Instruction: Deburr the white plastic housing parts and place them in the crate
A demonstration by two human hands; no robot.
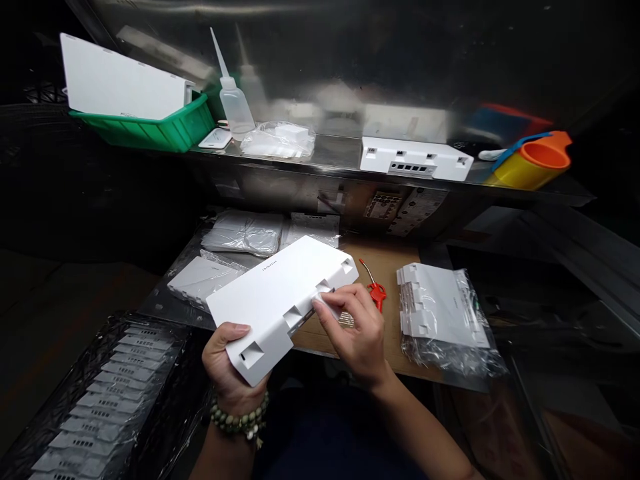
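Observation:
My left hand (233, 363) grips the near left end of a white plastic router cover (275, 287), thumb on top. The cover is tilted above the bench, with notches along its lower right edge. My right hand (360, 330) pinches a small white cloth-like piece (327, 305) against that notched edge; its exact kind is partly hidden by the fingers. Beyond the right hand, a red air blow gun (377, 293) lies on the brown board. Left of the cover, another white cover (205, 277) rests in clear plastic.
Bagged white covers (440, 303) lie at right, and a row of wrapped panels (117, 387) at lower left. The metal shelf (335, 148) bears a green bin (145, 133), a squeeze bottle (237, 110), a white unit (415, 157) and a yellow-orange tape roll or cup (533, 163).

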